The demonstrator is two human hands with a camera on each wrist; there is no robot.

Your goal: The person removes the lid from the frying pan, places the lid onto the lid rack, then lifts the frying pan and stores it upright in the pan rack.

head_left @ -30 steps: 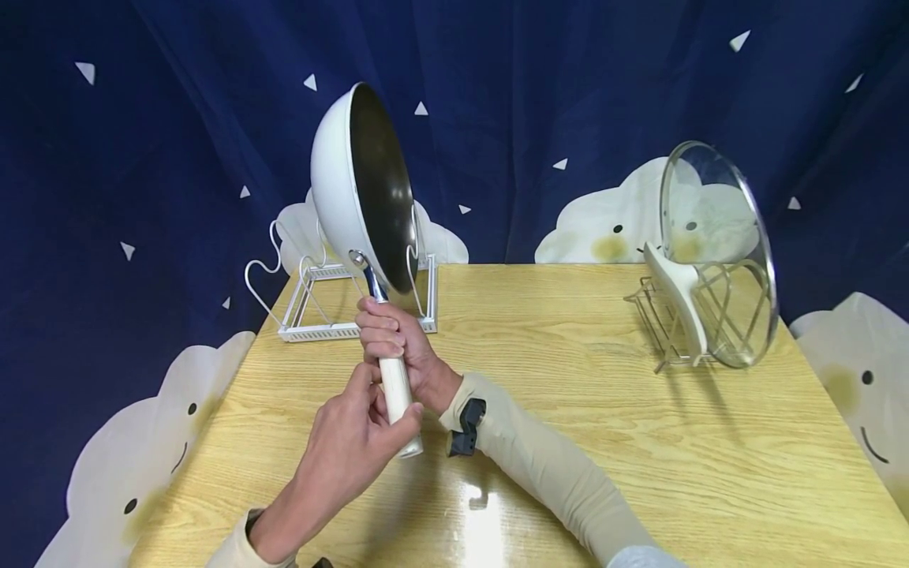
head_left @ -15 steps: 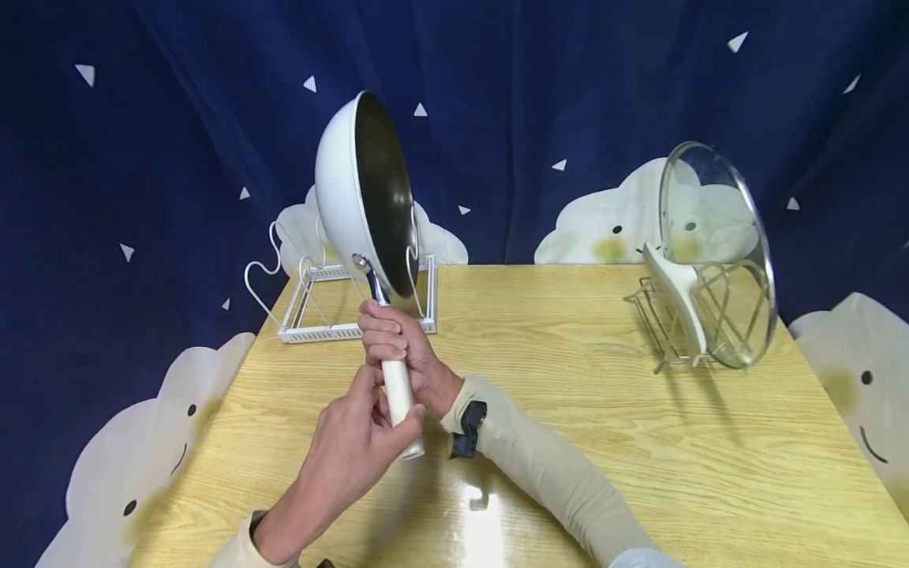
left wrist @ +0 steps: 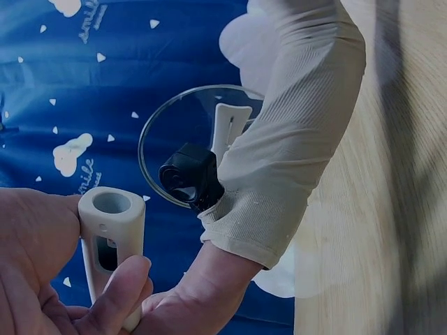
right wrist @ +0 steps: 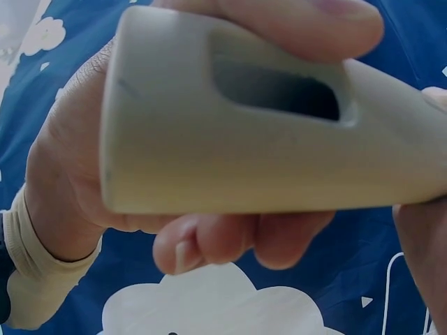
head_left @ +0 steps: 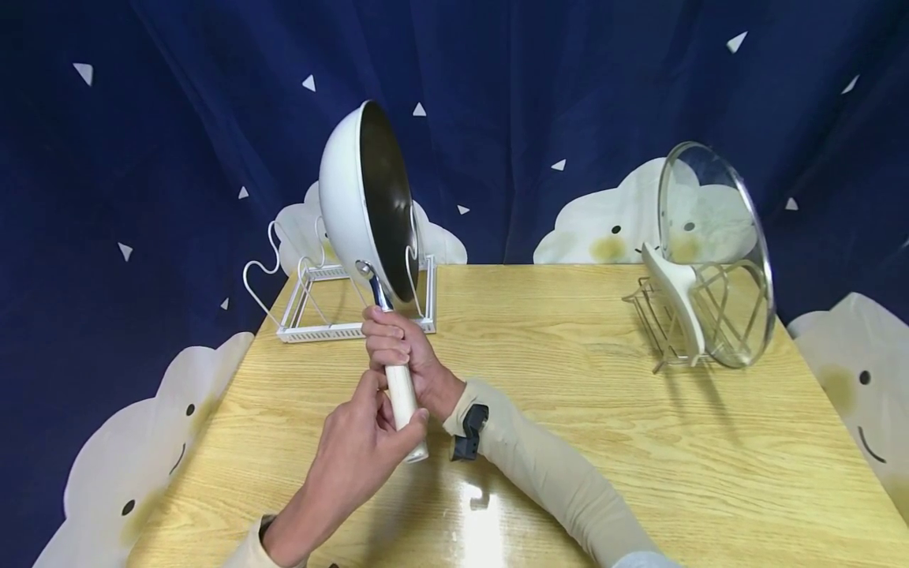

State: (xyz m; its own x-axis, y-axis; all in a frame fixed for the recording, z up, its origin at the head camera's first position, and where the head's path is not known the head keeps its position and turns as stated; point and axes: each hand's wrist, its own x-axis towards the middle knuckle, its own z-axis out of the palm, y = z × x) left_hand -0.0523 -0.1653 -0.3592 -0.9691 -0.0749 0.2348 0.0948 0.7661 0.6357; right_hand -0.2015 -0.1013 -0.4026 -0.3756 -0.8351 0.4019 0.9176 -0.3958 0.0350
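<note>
A wok (head_left: 341, 189), white outside and dark inside, is held up with its opening facing right. My right hand (head_left: 415, 355) grips the upper part of its pale handle (head_left: 402, 398), just below the metal neck. Lower down, my left hand (head_left: 351, 461) holds the handle's end between thumb and fingers. In the left wrist view the hollow end of the handle (left wrist: 136, 230) faces the camera. Seen from the right wrist, a long slot shows in the handle (right wrist: 167, 153), with left-hand fingers above and below it. The wok's bowl overlaps a white rack (head_left: 323, 335) in the head view.
Far right on the wooden table (head_left: 554, 339), a glass lid (head_left: 763, 244) with a white grip (head_left: 678, 296) stands on edge in a metal wire stand (head_left: 656, 339). The white rack has curved wire dividers. A dark blue curtain (head_left: 497, 95) hangs behind the table.
The wok has come down a little and shifted slightly right, with both hands moving along with it. Their hold on the handle looks the same. The rack and lid stay put.
</note>
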